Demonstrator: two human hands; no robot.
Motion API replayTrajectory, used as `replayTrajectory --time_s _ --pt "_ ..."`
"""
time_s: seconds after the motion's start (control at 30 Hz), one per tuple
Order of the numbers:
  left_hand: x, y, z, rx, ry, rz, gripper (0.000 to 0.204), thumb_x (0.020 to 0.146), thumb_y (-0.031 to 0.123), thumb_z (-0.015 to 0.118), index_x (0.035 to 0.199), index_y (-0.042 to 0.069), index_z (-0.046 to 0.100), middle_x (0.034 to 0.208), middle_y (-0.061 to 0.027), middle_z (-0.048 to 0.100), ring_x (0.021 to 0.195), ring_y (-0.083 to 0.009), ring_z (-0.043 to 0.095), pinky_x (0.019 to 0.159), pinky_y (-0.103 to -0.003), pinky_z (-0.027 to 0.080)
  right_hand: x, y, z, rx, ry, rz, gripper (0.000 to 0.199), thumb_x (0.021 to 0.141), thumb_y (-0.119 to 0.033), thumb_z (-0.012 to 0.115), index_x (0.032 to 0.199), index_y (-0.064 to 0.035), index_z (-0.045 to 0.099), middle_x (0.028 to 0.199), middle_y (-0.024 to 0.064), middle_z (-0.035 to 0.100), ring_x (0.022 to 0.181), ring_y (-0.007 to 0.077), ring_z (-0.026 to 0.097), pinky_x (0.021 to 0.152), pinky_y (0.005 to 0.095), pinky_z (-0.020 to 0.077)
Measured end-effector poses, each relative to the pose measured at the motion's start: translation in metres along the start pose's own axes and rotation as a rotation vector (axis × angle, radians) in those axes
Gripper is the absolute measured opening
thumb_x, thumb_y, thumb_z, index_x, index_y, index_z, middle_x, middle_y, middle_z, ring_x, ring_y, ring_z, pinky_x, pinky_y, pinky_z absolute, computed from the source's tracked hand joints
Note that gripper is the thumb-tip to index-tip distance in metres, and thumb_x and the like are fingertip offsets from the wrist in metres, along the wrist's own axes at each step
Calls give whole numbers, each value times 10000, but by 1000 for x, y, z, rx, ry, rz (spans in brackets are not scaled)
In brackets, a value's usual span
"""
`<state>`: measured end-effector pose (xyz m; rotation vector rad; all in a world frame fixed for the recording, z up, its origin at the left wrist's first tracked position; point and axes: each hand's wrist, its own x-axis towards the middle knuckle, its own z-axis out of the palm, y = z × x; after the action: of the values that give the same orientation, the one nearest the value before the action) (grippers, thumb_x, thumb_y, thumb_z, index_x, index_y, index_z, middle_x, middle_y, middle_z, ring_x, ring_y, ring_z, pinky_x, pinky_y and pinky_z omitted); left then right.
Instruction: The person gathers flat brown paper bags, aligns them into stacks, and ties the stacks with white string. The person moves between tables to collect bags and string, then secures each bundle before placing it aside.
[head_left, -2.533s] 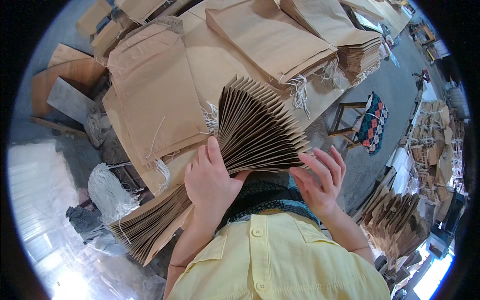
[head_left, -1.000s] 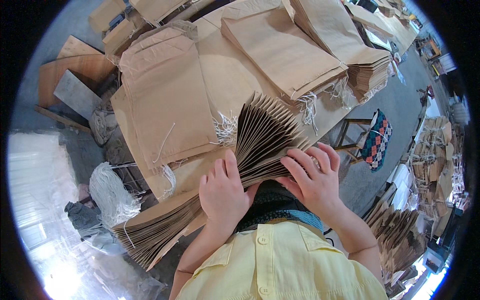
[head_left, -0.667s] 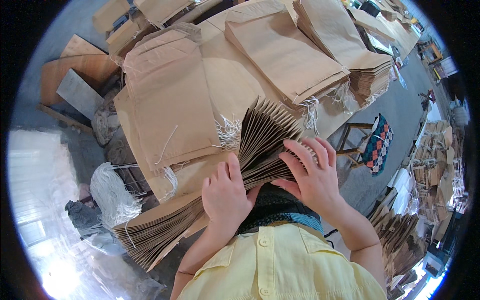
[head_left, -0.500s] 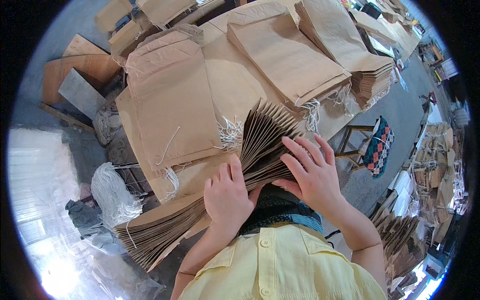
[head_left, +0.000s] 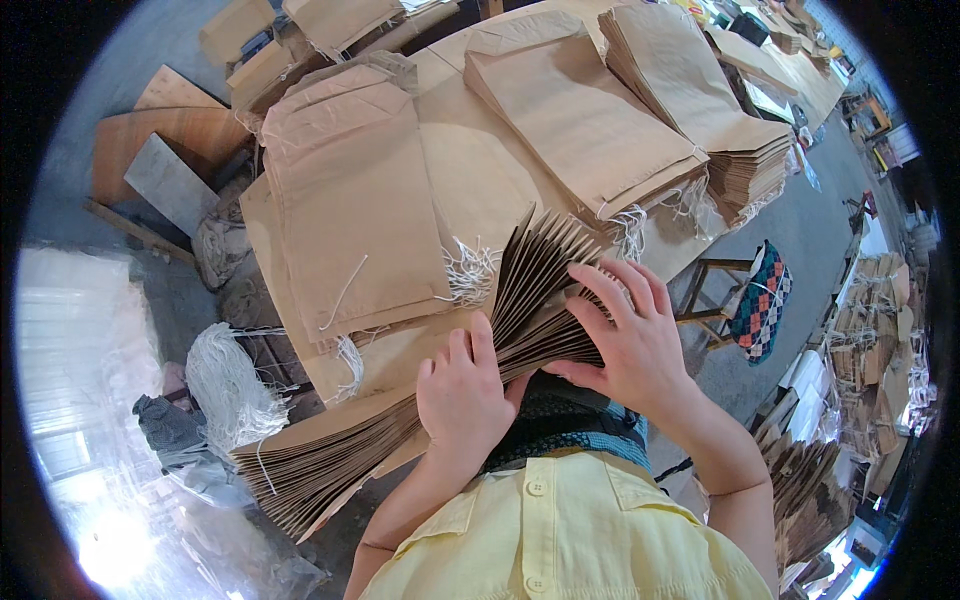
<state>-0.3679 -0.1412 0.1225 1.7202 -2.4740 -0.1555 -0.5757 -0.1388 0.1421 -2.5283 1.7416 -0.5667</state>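
L hand (head_left: 462, 400) lies flat, grip open, on fanned brown paper bags (head_left: 420, 400); R hand (head_left: 630, 345), fingers spread, touches fan edges.

Under my hands is a fanned stack of brown paper bags (head_left: 420, 420), flat and rectangular, their edges spread like a hand of cards from lower left up toward the table's middle. My left hand (head_left: 462, 400) lies flat on it and my right hand (head_left: 625, 345) presses its fingers into the raised edges. Beyond it on the table (head_left: 470, 190) lies a pile of the same brown bags (head_left: 350, 200) with white string handles at its near end. To the right sits another flat pile (head_left: 575, 120), and past that a taller stack (head_left: 705, 100) by the table's edge. More brown stacks (head_left: 880, 340) stand far right, too small to make out.
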Motion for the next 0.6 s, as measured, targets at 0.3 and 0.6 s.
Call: replayTrajectory --time_s 0.3,0.6 --pt "0 0 2 -8 -8 -4 832 761 477 760 1365 4 439 997 -137 596 834 -315 622 717 -408 474 1 0 0 -3 -27 -4 649 750 -537 720 1191 -79 592 1242 53 563 1167 251 518 1108 488 328" --pt "0 0 -1 22 3 34 938 755 476 758 1506 91 351 940 -100 581 757 -270 616 665 -389 459 5 4 0 -21 -50 -31 750 698 -527 759 1294 -106 585 1192 55 537 1113 252 507 1094 483 336"
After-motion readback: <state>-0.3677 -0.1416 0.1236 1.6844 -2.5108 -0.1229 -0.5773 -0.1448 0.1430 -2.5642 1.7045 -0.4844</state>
